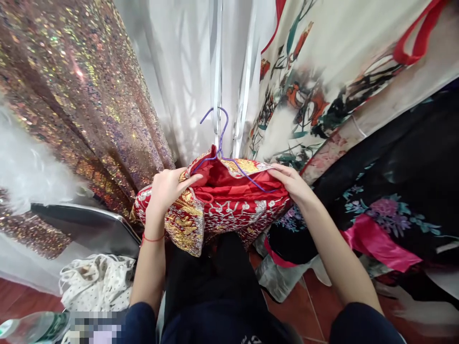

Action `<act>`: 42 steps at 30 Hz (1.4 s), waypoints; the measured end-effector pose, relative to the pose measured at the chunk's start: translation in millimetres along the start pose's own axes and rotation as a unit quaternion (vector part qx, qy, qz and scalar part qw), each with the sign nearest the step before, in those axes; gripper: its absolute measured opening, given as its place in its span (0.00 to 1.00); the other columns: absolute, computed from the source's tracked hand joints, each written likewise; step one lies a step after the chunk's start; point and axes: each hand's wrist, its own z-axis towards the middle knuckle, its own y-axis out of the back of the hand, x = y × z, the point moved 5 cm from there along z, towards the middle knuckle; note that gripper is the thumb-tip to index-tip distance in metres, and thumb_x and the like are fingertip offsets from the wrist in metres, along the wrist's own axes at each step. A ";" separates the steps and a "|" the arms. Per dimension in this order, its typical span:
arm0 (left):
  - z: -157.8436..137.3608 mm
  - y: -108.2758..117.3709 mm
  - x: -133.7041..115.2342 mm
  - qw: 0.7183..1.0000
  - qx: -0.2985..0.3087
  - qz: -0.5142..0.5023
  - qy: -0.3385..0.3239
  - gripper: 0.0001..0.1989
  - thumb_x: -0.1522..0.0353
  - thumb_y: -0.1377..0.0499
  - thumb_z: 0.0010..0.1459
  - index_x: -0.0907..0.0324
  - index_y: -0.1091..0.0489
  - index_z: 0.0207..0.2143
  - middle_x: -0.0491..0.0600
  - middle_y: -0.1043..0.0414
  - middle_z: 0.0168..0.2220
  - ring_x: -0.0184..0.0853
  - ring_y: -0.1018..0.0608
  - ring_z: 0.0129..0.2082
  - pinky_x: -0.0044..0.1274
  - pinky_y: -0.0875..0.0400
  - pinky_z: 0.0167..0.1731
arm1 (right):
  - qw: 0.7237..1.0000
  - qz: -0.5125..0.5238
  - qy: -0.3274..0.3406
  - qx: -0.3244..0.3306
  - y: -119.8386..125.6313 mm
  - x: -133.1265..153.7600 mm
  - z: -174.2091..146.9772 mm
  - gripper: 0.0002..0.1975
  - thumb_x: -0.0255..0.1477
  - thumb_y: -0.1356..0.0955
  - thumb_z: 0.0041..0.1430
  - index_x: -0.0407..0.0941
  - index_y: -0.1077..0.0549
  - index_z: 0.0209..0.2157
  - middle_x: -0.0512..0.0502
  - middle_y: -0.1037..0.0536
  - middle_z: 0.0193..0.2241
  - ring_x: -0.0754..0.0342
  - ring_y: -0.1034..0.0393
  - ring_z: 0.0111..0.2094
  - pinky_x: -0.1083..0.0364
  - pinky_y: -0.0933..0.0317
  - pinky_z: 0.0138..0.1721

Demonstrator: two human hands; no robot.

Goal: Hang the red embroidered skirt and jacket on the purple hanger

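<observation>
A red brocade garment [236, 212] with gold and silver embroidery hangs in front of me, its red lining showing at the open neck. Inside its shoulders sits a purple wire hanger [247, 177], whose hook rises against pale hanging straps; whether the hook bears on anything I cannot tell. My left hand [171, 187] is closed on the garment's left shoulder, thumb over the edge near the hanger's left arm. At the right shoulder, my right hand [291, 182] pinches the fabric by the hanger's right end. Some fingers of both hands are hidden by the cloth.
Gold sequined fabric [82, 86] hangs at left, white curtain-like cloth [179, 71] behind. A floral cream garment [322, 62] and a black embroidered one [401, 167] hang at right. Lower left are a dark chair [86, 224], dotted white cloth [96, 282] and a plastic bottle [36, 327].
</observation>
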 end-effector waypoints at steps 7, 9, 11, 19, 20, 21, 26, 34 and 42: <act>2.1 5.3 12.1 0.998 -0.038 0.036 0.046 0.25 0.49 0.50 0.65 0.53 0.21 0.35 0.50 0.26 0.23 0.38 0.25 0.28 0.25 0.49 0.28 | 0.824 -0.207 0.311 -0.426 40.4 46.2 -61.9 0.11 0.36 0.35 0.63 0.45 0.25 0.33 0.49 0.24 0.31 0.53 0.29 0.33 0.54 0.35 0.39; 1.9 1.8 10.3 0.997 -0.044 0.032 0.050 0.24 0.49 0.50 0.65 0.54 0.21 0.34 0.51 0.25 0.24 0.39 0.24 0.28 0.25 0.50 0.28 | 0.775 -0.257 0.341 -0.465 37.6 53.5 -79.4 0.09 0.34 0.35 0.63 0.45 0.24 0.35 0.47 0.23 0.32 0.52 0.28 0.33 0.53 0.36 0.38; 3.9 -4.5 11.2 0.996 -0.053 0.032 0.063 0.25 0.49 0.50 0.65 0.55 0.22 0.31 0.51 0.25 0.24 0.40 0.23 0.29 0.25 0.50 0.28 | 0.767 -0.301 0.340 -0.454 36.0 52.1 -85.1 0.09 0.33 0.35 0.64 0.45 0.24 0.35 0.46 0.23 0.30 0.51 0.27 0.31 0.53 0.36 0.36; -13.0 -21.6 -40.7 0.939 -0.326 -0.101 -0.036 0.13 0.61 0.43 0.64 0.60 0.29 0.45 0.55 0.23 0.42 0.40 0.23 0.45 0.28 0.34 0.43 | 0.674 -0.453 0.311 -0.494 32.6 48.3 -110.4 0.09 0.28 0.35 0.62 0.43 0.22 0.33 0.43 0.20 0.26 0.52 0.28 0.24 0.55 0.41 0.27; -25.3 -23.7 -56.9 0.913 -0.384 -0.126 -0.060 0.11 0.64 0.41 0.63 0.60 0.29 0.45 0.55 0.24 0.42 0.39 0.24 0.45 0.29 0.33 0.45 | 0.680 -0.457 0.305 -0.485 27.8 46.7 -112.1 0.09 0.28 0.34 0.62 0.43 0.23 0.32 0.44 0.20 0.26 0.52 0.28 0.23 0.55 0.41 0.27; -37.5 -27.4 -75.2 0.889 -0.423 -0.144 -0.105 0.08 0.67 0.39 0.61 0.58 0.30 0.43 0.51 0.24 0.38 0.37 0.24 0.42 0.29 0.33 0.45 | 0.690 -0.458 0.300 -0.475 23.2 43.6 -113.3 0.09 0.29 0.34 0.61 0.43 0.23 0.31 0.45 0.20 0.25 0.53 0.29 0.22 0.56 0.41 0.26; -47.0 -62.9 -129.8 0.904 -0.321 -0.129 -0.250 0.11 0.61 0.35 0.58 0.57 0.26 0.41 0.51 0.22 0.41 0.38 0.24 0.45 0.30 0.36 0.46 | 0.775 -0.410 0.217 -0.429 22.4 6.0 -119.2 0.09 0.30 0.34 0.59 0.44 0.26 0.26 0.52 0.27 0.18 0.59 0.36 0.18 0.59 0.44 0.23; 4.9 -107.8 -104.9 0.933 -0.211 -0.080 -0.280 0.09 0.64 0.42 0.66 0.57 0.25 0.35 0.47 0.23 0.33 0.33 0.28 0.34 0.30 0.41 0.44 | 0.749 -0.425 0.186 -0.473 53.6 13.6 -135.7 0.10 0.29 0.33 0.56 0.43 0.26 0.22 0.54 0.33 0.15 0.60 0.43 0.17 0.58 0.50 0.22; 4.0 -115.0 -108.6 0.946 -0.286 -0.093 -0.123 0.08 0.65 0.42 0.65 0.57 0.24 0.39 0.52 0.24 0.36 0.39 0.27 0.39 0.35 0.39 0.47 | 0.666 -0.528 0.311 -0.424 19.8 52.8 -157.9 0.07 0.21 0.32 0.54 0.44 0.28 0.24 0.56 0.35 0.15 0.61 0.45 0.16 0.58 0.53 0.21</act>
